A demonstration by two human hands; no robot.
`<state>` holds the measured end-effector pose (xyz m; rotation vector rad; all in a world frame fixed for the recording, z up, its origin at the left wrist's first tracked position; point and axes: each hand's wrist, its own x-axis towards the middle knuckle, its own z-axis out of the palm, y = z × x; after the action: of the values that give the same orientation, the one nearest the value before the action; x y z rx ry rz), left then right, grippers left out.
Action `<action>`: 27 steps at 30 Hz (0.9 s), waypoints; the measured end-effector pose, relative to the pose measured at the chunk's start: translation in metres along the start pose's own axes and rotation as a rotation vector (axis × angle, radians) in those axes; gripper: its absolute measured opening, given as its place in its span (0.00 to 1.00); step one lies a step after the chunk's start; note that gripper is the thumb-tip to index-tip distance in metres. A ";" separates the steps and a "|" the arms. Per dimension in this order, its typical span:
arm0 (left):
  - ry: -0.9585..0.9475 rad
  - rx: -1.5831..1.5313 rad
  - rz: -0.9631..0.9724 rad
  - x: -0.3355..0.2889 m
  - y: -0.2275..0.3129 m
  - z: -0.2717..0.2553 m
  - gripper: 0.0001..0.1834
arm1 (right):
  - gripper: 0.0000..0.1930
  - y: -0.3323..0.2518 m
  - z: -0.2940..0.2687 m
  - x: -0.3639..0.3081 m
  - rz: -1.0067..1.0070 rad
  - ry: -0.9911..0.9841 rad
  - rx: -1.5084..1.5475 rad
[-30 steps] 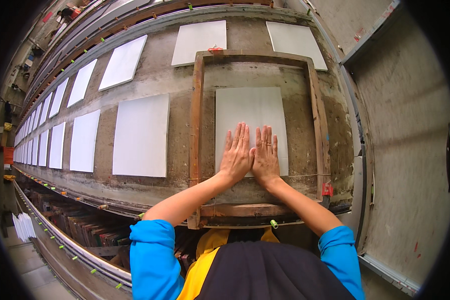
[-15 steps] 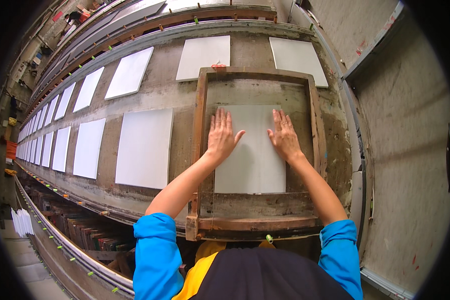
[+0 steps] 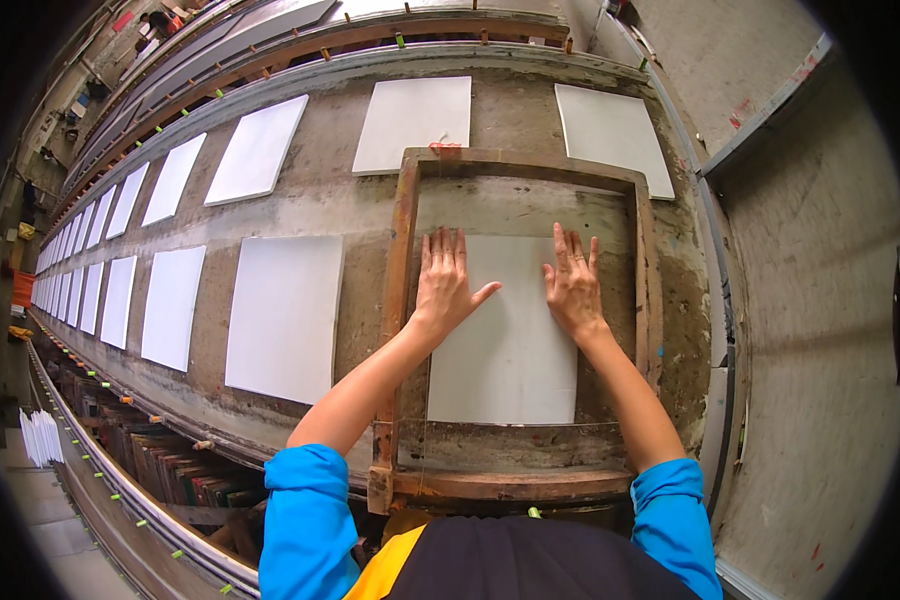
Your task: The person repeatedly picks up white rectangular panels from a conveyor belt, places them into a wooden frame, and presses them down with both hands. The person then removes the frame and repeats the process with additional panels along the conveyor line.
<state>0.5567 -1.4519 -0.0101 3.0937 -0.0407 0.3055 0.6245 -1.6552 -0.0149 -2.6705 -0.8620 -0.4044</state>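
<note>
A white rectangular sheet (image 3: 505, 370) lies on the long table inside a worn wooden frame (image 3: 510, 486). My left hand (image 3: 445, 290) rests flat along the sheet's left edge, fingers stretched away from me and thumb pointing inward. Along the right edge lies my right hand (image 3: 575, 288), palm down, its fingers a little spread. Both hands are open and grasp nothing. The sheet's edges beneath the palms are hidden. A red tie (image 3: 446, 146) sits on the frame's far bar.
Two rows of white sheets (image 3: 285, 315) run along the stained table (image 3: 370, 215) to the left. A grey wall (image 3: 820, 330) stands close on the right. Below the table's near edge, a rack (image 3: 185, 470) holds many thin upright pieces. Another long table lies beyond.
The frame, table and sheet appear slightly lower in the picture, as the view has shifted. My right hand's fingers have spread somewhat. Both hands stay at the sheet's side edges.
</note>
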 end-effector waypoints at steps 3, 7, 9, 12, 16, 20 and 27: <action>0.047 0.048 -0.003 -0.003 0.001 0.003 0.47 | 0.35 -0.004 0.001 -0.003 -0.003 -0.003 -0.093; 0.027 0.003 0.103 -0.004 0.000 0.010 0.42 | 0.34 -0.026 0.004 0.002 -0.106 -0.007 -0.063; 0.019 -0.142 0.158 -0.001 0.014 0.011 0.40 | 0.35 -0.035 0.011 -0.001 -0.141 -0.092 0.040; 0.101 -0.173 0.119 -0.004 0.023 0.015 0.36 | 0.37 -0.045 0.018 -0.003 -0.107 -0.036 0.109; 0.060 -0.165 0.112 0.003 0.020 0.009 0.38 | 0.39 -0.045 0.014 0.002 -0.117 -0.072 0.054; -0.158 -0.031 0.153 0.003 0.002 -0.021 0.47 | 0.41 -0.020 -0.008 0.010 -0.057 -0.311 0.177; -0.082 -0.078 0.115 -0.002 -0.016 -0.011 0.46 | 0.37 0.009 -0.009 -0.009 -0.072 -0.081 0.146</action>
<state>0.5535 -1.4350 0.0002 3.0304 -0.2281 0.1763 0.6212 -1.6700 -0.0118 -2.5426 -0.9744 -0.2412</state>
